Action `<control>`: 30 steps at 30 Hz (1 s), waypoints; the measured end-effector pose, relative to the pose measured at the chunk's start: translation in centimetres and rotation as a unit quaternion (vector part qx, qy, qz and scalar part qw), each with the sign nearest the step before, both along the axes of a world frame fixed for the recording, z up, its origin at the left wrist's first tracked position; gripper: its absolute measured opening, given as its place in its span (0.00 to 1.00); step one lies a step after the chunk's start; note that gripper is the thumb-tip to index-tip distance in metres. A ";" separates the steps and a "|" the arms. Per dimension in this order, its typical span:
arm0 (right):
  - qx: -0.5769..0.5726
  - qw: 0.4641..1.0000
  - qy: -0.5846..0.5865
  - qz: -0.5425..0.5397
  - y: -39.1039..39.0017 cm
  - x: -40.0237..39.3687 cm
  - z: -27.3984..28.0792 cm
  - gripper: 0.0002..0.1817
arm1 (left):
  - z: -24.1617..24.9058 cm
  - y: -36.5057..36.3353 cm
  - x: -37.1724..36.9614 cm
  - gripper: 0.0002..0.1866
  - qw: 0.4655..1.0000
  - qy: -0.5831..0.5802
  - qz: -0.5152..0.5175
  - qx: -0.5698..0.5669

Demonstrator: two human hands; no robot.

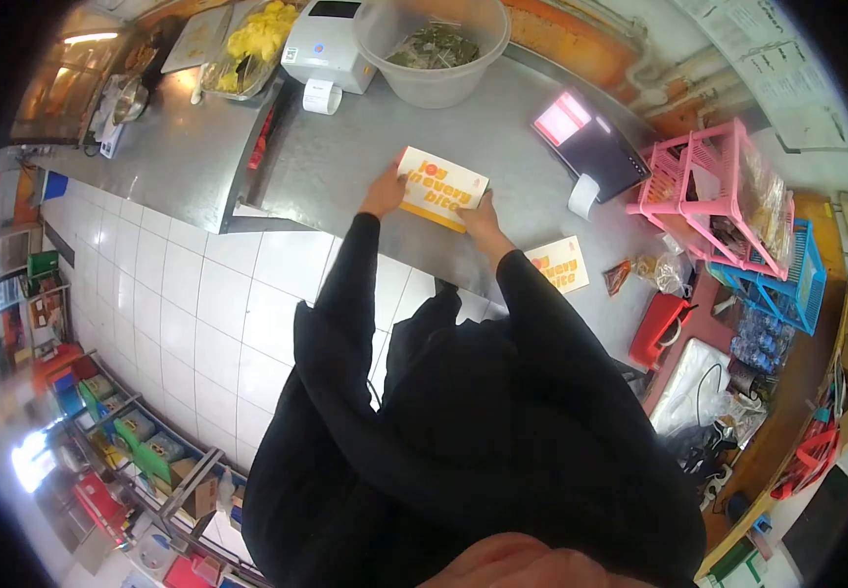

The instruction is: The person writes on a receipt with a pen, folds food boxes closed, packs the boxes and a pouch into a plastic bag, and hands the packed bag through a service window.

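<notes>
A white and yellow food box [438,183] printed with "joy in every bite" is held between both hands above the steel table's front edge. My left hand [383,193] is closed on the box's left side. On its right side, near the lower corner, my right hand [484,221] grips it. A second, similar box [563,263] lies on the table just right of my right forearm, its left part hidden by the sleeve.
On the steel table [345,147] stand a label printer [331,54], a translucent tub [434,83] with dark packets, and a tablet [595,147]. A pink basket rack [713,191] and a red tape dispenser [661,330] are at right. A yellow-filled tray [259,39] sits back left.
</notes>
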State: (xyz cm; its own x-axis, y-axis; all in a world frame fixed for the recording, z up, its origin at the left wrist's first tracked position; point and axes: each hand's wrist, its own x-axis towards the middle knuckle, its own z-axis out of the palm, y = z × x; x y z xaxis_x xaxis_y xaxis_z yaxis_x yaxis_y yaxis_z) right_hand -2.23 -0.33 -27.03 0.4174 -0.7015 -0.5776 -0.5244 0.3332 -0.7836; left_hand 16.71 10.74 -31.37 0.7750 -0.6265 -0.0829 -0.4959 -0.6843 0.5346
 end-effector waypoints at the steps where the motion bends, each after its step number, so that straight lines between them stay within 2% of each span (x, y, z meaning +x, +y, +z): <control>1: -0.010 0.995 -0.101 0.015 -0.2 -0.7 -3.3 0.36 | -0.5 0.7 -0.6 0.23 0.980 0.162 0.003 -0.118; 2: -0.008 0.995 -0.102 0.011 -0.6 -1.3 -3.4 0.36 | -0.7 1.3 -1.0 0.21 0.920 0.316 0.007 -0.232; 3: -0.054 0.991 -0.119 0.037 -1.0 -2.0 -3.2 0.34 | 0.5 1.7 -1.5 0.21 0.921 0.316 0.004 -0.229; 4: -0.100 0.984 -0.133 0.064 -1.4 -2.9 -2.9 0.31 | 1.6 2.0 -2.2 0.20 0.898 0.371 0.003 -0.234; 5: -0.099 0.984 -0.132 0.063 -2.1 -3.9 -2.5 0.31 | 2.8 2.1 -2.9 0.19 0.873 0.425 0.003 -0.240; 8: -0.045 0.993 -0.103 0.030 -5.0 -6.1 -0.2 0.25 | 4.1 2.1 -4.2 0.21 0.854 0.486 0.031 -0.184; 9: -0.019 0.997 -0.077 0.026 -5.9 -6.7 1.0 0.25 | 4.9 1.7 -4.6 0.21 0.854 0.487 0.027 -0.182; 11: 0.005 0.999 -0.049 0.016 -7.0 -7.1 4.1 0.25 | 6.6 0.9 -5.2 0.23 0.858 0.473 0.114 -0.166; 13: 0.067 0.996 0.012 0.061 -7.5 -7.2 6.9 0.27 | 8.4 0.3 -5.3 0.24 0.848 0.488 0.128 -0.164; 15: 0.061 0.996 0.014 0.066 -7.6 -7.5 6.0 0.26 | 8.4 0.0 -5.3 0.26 0.838 0.501 0.145 -0.162; 18: 0.027 0.996 -0.001 0.086 -7.0 -7.7 2.8 0.24 | 7.3 -0.2 -5.1 0.24 0.848 0.504 0.096 -0.129; 20: -0.003 0.995 -0.018 0.096 -7.1 -7.3 0.5 0.22 | 6.2 0.0 -5.1 0.22 0.904 0.397 -0.135 -0.084; 21: -0.048 0.989 0.046 0.134 -7.2 -6.8 -0.1 0.23 | 4.4 -0.1 -5.4 0.22 0.904 0.398 -0.135 -0.083; 22: -0.094 0.974 0.111 0.172 -7.0 -6.5 -0.7 0.25 | 2.0 -0.4 -6.0 0.22 0.953 0.269 -0.131 -0.035; 23: -0.093 0.975 0.111 0.171 -6.1 -6.2 -1.5 0.25 | 0.5 -0.7 -6.5 0.23 0.983 0.135 -0.125 0.014; 24: -0.174 0.962 0.151 0.144 -4.6 -5.8 -2.4 0.27 | 0.1 -0.8 -7.3 0.23 0.983 0.135 -0.126 0.015; 25: -0.252 0.942 0.190 0.116 -3.7 -5.8 -3.1 0.30 | -0.2 -0.4 -8.3 0.25 0.987 0.139 -0.080 -0.015; 26: -0.250 0.942 0.191 0.114 -3.7 -5.7 -2.7 0.30 | 0.2 -0.3 -8.7 0.27 0.988 0.142 -0.035 -0.047; 27: -0.250 0.946 0.173 0.112 -4.1 -5.5 -2.3 0.34 | 0.6 -0.5 -8.3 0.27 0.988 0.141 -0.039 -0.046; 28: -0.247 0.950 0.157 0.112 -4.2 -5.6 -1.9 0.40 | 1.1 -0.3 -7.9 0.31 0.987 0.064 -0.092 -0.113; 29: -0.247 0.949 0.158 0.113 -4.3 -5.8 -0.3 0.40 | 2.3 -0.4 -7.4 0.35 0.973 -0.013 -0.142 -0.181; 30: -0.363 0.894 0.160 0.210 -4.5 -5.8 2.5 0.44 | 4.5 -0.8 -6.3 0.35 0.973 -0.015 -0.140 -0.183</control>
